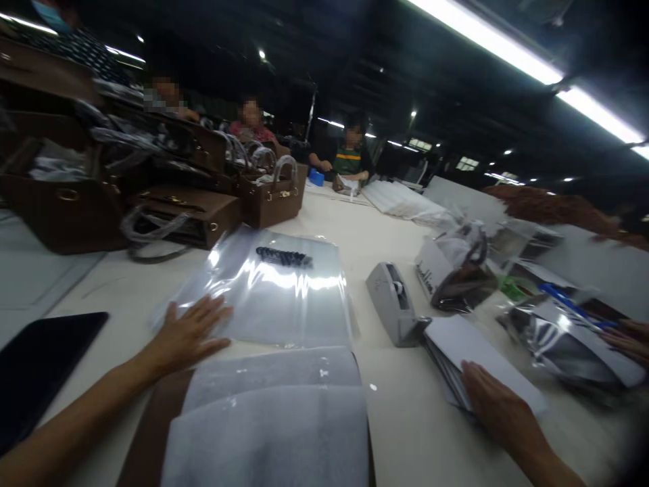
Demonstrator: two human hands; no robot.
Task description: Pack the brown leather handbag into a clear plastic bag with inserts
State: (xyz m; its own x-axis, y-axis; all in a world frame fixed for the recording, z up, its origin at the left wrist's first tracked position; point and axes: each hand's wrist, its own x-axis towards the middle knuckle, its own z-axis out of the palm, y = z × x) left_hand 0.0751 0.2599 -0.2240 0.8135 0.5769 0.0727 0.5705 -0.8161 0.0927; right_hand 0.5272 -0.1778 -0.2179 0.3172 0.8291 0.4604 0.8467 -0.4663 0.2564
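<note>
My left hand (195, 331) lies with its fingers spread on the lower left edge of a stack of clear plastic sheets (299, 321). A short dark twisted strip (284, 257) rests on that stack. Just below, translucent white wrapping sheets (268, 433) cover a flat brown piece (145, 433), most of it hidden. On the right, my right hand (499, 402) grips the near edge of a stack of folded white paper or card (476, 352); some of its fingers are hidden. A grey tape dispenser (393, 304) stands between the plastic and the white stack, touching or very near the latter.
Brown handbags (268, 203) crowd the left side, some with wrapped handles. A dark flat panel (45, 365) lies at the left edge. To the right are a plastic-wrapped bag (461, 270), green tape (517, 287) and another person's hand (631, 341). Several people sit farther back.
</note>
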